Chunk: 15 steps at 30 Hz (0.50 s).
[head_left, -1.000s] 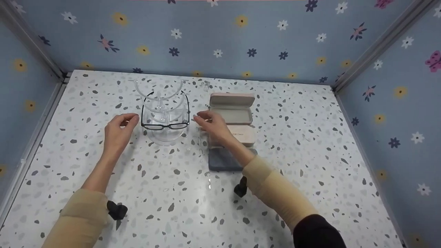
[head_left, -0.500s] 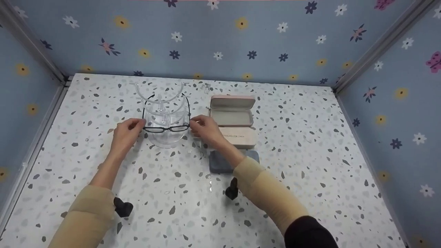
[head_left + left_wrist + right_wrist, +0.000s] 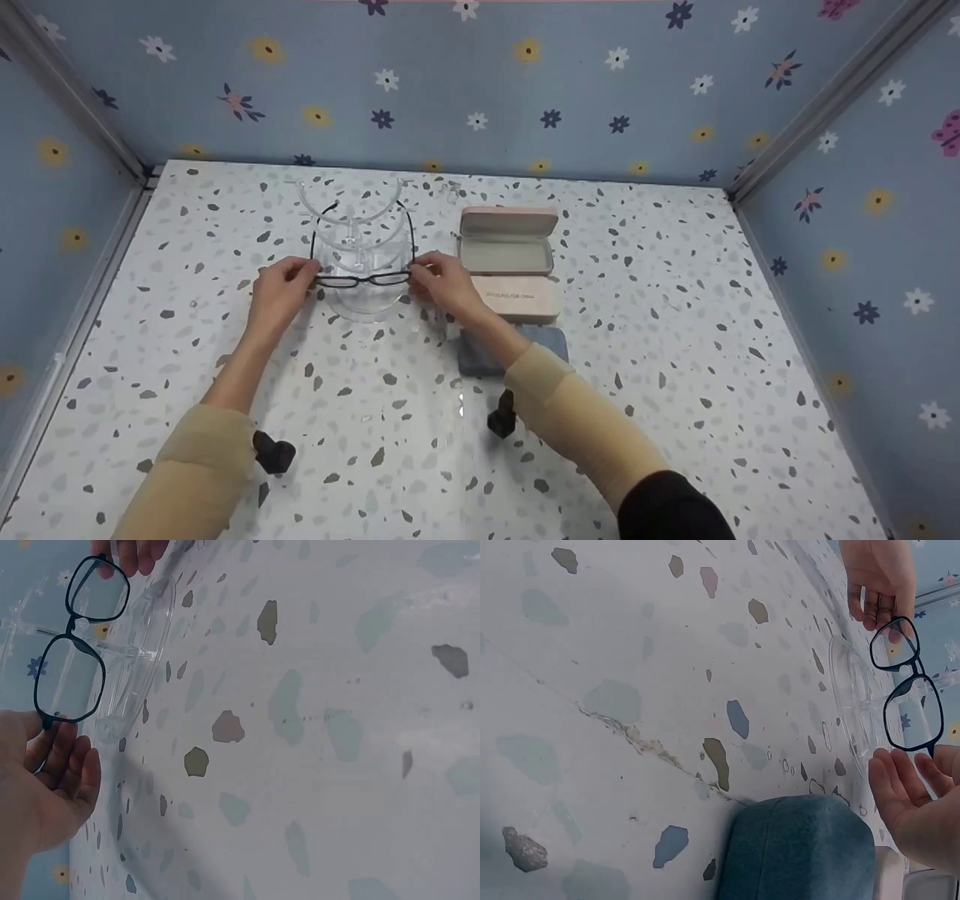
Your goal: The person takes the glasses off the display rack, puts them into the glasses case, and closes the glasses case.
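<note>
Black-framed eyeglasses [image 3: 364, 280] rest on a clear plastic display stand [image 3: 367, 306], temples pointing to the back wall. My left hand [image 3: 281, 292] pinches the frame's left corner between thumb and fingers. At the opposite corner, my right hand [image 3: 448, 285] pinches the frame near the hinge. In the left wrist view, the left thumb and index finger meet at the corner of the eyeglasses [image 3: 71, 679], with the other fingers loosely curled below. The right wrist view has the right hand [image 3: 915, 791] at the near lens corner, with the stand [image 3: 855, 686] behind.
Right of the stand, an open pink glasses case [image 3: 506, 255] stands at the back. In front of it lie a closed pink case [image 3: 517, 298] and a blue-grey case [image 3: 551, 345], partly behind the right forearm. A flowered wall [image 3: 480, 82] bounds the speckled table [image 3: 675, 360].
Both hands have moved inward from beside the eyeglasses and taken hold of the frame's two front corners. Over the last half second they have barely moved.
</note>
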Tool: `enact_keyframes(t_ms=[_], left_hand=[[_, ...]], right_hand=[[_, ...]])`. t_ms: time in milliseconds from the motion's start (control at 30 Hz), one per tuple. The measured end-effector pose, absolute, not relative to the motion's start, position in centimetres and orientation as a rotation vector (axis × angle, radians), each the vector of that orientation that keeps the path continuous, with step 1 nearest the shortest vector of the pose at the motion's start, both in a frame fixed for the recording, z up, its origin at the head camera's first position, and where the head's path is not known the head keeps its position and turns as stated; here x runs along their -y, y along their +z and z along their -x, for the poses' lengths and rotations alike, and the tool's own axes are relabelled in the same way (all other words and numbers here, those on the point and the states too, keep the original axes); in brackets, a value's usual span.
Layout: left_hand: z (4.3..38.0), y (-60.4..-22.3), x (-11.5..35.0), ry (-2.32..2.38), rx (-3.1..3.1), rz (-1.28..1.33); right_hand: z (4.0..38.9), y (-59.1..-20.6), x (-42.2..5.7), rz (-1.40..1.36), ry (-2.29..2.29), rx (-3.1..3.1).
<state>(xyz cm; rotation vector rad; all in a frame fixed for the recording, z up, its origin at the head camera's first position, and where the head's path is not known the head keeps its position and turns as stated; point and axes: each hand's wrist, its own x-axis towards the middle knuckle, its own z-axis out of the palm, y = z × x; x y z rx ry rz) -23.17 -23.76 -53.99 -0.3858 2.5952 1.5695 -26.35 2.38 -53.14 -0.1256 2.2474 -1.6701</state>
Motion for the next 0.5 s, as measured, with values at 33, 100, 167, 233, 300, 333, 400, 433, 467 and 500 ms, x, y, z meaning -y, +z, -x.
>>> enact_keyframes(t_ms=[33,100,167,233,300,333,400,433,467,500], left_hand=[[23.1,-54.0,23.7,1.572,-2.600,0.382],[23.0,-53.9,23.7,1.573,-2.612,0.381],[22.9,-53.8,23.7,1.576,-2.625,0.379],[22.7,-53.7,23.7,1.581,-2.639,0.377],[22.5,-53.5,23.7,1.588,-2.653,0.374],[22.4,-53.4,23.7,1.593,-2.655,0.374],[22.1,-53.2,23.6,1.592,-2.661,0.381],[21.9,-53.2,23.5,1.592,-2.661,0.384],[21.7,-53.2,23.4,1.591,-2.661,0.384],[21.5,-53.1,23.4,1.589,-2.661,0.384]], right_hand=[[26.3,-53.1,-2.4,0.125,-1.674,-2.247],[26.3,-52.9,-2.5,0.123,-1.677,-2.247],[26.2,-52.7,-2.5,0.126,-1.678,-2.244],[26.1,-52.5,-2.6,0.131,-1.687,-2.234],[26.1,-52.3,-2.6,0.139,-1.696,-2.228],[26.0,-52.2,-2.6,0.142,-1.699,-2.225],[26.0,-52.0,-2.6,0.146,-1.709,-2.216],[26.0,-52.0,-2.7,0.147,-1.711,-2.213],[26.0,-52.0,-2.7,0.146,-1.710,-2.213],[26.0,-51.9,-2.7,0.146,-1.710,-2.212]])
